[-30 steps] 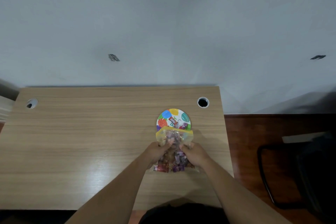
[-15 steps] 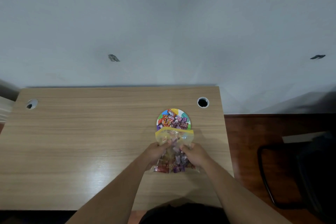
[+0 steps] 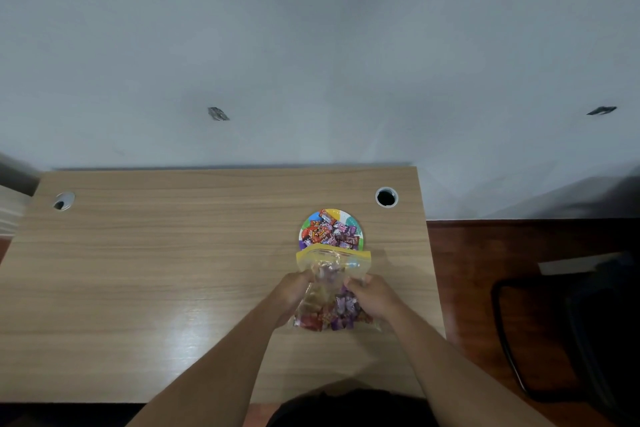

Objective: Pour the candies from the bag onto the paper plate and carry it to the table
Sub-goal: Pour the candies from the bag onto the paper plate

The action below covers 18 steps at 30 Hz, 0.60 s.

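The desk (image 3: 173,270) stands against a pale wall (image 3: 311,45). The plate (image 3: 352,219) lies flat on the desk toward 1 o'clock from desk centre, just below and left of a cable hole (image 3: 386,197). Candies (image 3: 330,232) in red and purple wrappers cover most of the plate. The bag (image 3: 332,265), clear with a yellow mouth, lies at 6 o'clock of the plate; its mouth overlaps the plate's near rim. More candies sit in the bag's lower end. The left hand (image 3: 290,291) grips the bag's left side, fingers closed on the film. The right hand (image 3: 375,296) grips the right side likewise. A second hole (image 3: 64,200) sits at the desk's 10 o'clock corner.
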### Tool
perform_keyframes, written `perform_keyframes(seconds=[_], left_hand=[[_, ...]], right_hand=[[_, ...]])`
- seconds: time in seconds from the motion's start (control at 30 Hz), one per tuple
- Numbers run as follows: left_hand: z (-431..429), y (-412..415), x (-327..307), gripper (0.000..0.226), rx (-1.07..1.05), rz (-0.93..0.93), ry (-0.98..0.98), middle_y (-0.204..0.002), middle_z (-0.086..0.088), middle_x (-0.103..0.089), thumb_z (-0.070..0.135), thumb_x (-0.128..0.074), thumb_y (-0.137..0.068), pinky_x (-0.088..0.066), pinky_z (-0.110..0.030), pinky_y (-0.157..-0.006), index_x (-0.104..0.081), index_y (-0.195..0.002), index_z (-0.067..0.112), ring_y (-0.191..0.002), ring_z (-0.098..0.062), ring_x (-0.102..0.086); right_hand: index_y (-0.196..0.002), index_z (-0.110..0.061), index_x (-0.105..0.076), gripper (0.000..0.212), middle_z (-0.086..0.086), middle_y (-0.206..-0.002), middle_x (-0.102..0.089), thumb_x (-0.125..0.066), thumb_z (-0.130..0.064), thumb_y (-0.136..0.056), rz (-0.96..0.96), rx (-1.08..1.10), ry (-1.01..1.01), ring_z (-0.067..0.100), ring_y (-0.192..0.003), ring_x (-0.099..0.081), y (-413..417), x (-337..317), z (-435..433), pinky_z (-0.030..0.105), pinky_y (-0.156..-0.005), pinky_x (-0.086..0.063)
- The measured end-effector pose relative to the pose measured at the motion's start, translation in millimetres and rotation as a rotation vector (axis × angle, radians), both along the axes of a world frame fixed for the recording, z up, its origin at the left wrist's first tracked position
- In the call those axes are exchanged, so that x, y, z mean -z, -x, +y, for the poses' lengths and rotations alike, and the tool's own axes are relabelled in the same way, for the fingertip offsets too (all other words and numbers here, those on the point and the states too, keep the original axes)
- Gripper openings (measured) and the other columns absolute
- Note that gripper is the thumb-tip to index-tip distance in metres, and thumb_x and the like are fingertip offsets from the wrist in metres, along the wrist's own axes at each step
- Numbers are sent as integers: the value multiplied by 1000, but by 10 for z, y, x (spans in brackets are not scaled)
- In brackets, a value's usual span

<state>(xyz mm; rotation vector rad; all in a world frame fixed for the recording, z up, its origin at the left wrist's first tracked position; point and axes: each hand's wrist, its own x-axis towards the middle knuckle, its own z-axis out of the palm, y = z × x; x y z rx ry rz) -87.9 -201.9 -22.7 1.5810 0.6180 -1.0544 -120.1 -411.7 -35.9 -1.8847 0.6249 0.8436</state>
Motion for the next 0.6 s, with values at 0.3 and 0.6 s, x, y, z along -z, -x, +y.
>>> perform_keyframes(seconds=[0.3,0.6], left_hand=[[23,88,133,23,-19,-109,-58,-118,-19,-82,17,-68,-105,-57,-12,-53,-80,-118,2,-89,-21,-76],[-12,100,149,35,-90,-107,-113,-114,-24,-82,28,-71,-104,-56,-29,-73,-79,-114,-4,-90,-28,-76]], right_hand=[[-110,-16,-76,23,2,-108,-80,-68,-37,-104,-35,57,-88,24,-106,-74,46,-55,1,30,-88,-53],[-130,-16,-75,28,1,-123,-80,-66,-29,-107,-73,79,-128,21,-118,-73,52,-33,0,37,-105,-54]])
